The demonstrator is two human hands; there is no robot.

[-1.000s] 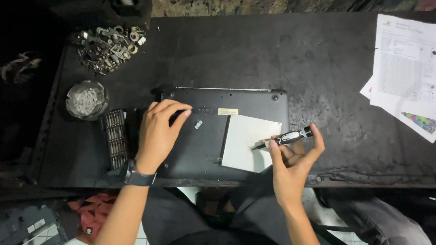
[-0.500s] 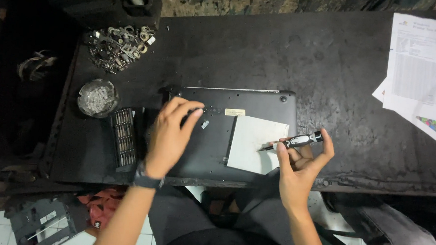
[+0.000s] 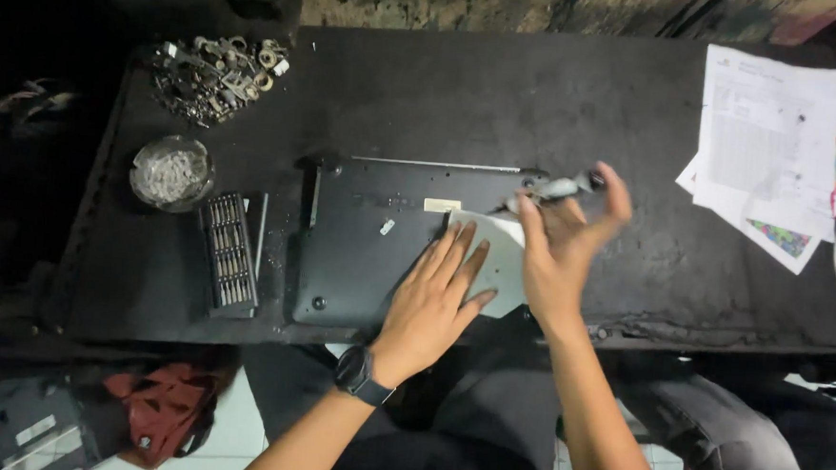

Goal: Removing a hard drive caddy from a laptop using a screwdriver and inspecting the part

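A black laptop lies upside down on a dark table. My left hand rests flat on its base, fingers spread, partly over a white sheet lying on the laptop's right side. A dark watch sits on that wrist. My right hand is shut on a small screwdriver with a pale handle, held near the laptop's far right corner with its tip pointing left.
A black case of screwdriver bits lies left of the laptop. A round glass dish of screws and a heap of metal parts sit at the far left. Printed papers lie at the right.
My left hand slid from the laptop's left side to its right, onto the white sheet. My right hand carried the screwdriver up toward the far right corner.
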